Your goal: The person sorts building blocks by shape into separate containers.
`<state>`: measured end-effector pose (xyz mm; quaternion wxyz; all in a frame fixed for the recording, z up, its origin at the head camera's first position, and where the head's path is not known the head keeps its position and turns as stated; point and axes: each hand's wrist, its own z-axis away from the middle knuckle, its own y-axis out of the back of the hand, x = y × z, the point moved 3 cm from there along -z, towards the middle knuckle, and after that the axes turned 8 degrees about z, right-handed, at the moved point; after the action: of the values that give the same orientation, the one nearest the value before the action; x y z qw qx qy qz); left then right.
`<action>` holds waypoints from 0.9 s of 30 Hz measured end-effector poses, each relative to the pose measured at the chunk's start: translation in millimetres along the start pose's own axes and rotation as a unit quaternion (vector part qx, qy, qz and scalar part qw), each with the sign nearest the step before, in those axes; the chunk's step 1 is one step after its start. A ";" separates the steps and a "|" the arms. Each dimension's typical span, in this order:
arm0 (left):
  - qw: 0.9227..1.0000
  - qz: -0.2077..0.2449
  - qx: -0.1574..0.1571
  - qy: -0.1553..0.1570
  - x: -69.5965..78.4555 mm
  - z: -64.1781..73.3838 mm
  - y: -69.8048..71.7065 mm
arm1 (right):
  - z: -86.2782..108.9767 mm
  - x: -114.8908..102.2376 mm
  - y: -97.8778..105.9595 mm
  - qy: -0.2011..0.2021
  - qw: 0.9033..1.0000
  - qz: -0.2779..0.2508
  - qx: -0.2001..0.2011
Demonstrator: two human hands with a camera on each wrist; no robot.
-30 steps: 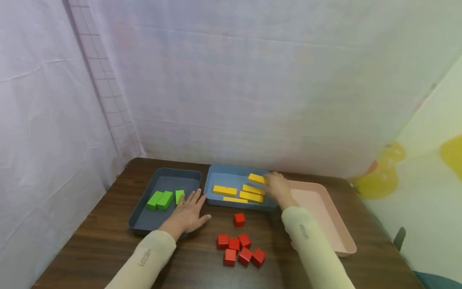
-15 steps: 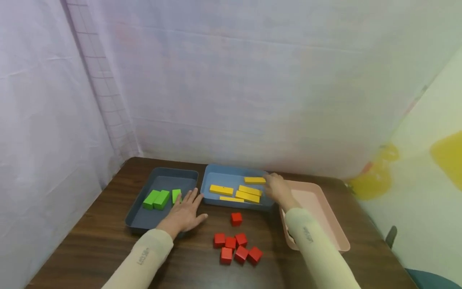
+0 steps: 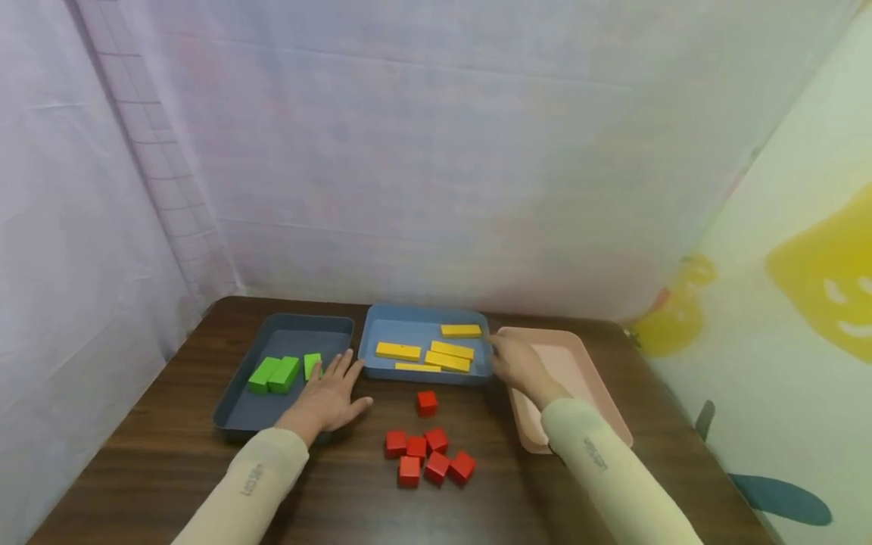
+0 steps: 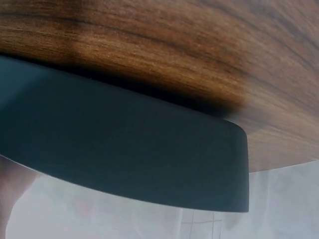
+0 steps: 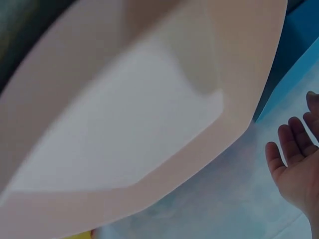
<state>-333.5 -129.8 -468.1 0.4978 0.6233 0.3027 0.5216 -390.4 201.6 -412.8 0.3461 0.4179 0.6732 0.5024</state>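
My left hand [image 3: 328,397] lies with fingers spread over the right rim of the dark tray [image 3: 235,412], fingertips near the three green blocks [image 3: 282,375] in it. Part of that hand shows at the left edge of the left wrist view, beside the tray's wall [image 4: 129,144]. Several yellow blocks [image 3: 461,331] lie flat in the blue tray [image 3: 402,316]. My right hand [image 3: 521,367] hovers between the blue tray's right end and the pink tray [image 3: 579,371]. In the right wrist view its fingers [image 5: 289,142] are loosely bent and hold nothing.
Several red cubes [image 3: 436,467] sit loose on the brown wooden table [image 3: 361,503], in front of the blue tray. A single red cube [image 3: 427,403] stands a little behind the others. White sheeting [image 3: 422,151] hangs behind the table.
My right hand has let go of a yellow block, now flat at the back right of the blue tray, and has drawn away to the right. The head view has shifted; the left hand stays put.
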 end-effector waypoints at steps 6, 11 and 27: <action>1.000 0.000 0.002 0.002 -5.3 2.7 2.3 | 8.8 -39.2 -7.2 0.047 0.996 -0.073 -0.037; 1.000 0.001 0.000 0.002 -7.3 2.7 2.0 | 15.8 -77.3 -16.5 0.126 0.984 -0.105 -0.068; 1.000 -0.002 -0.004 0.016 -9.3 5.4 0.4 | 21.9 -108.7 -38.7 0.161 0.980 -0.071 -0.097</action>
<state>-330.9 -140.0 -470.7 0.4960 0.6125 0.3099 0.5318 -334.6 105.5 -450.7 0.3072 0.2472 0.6959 0.6002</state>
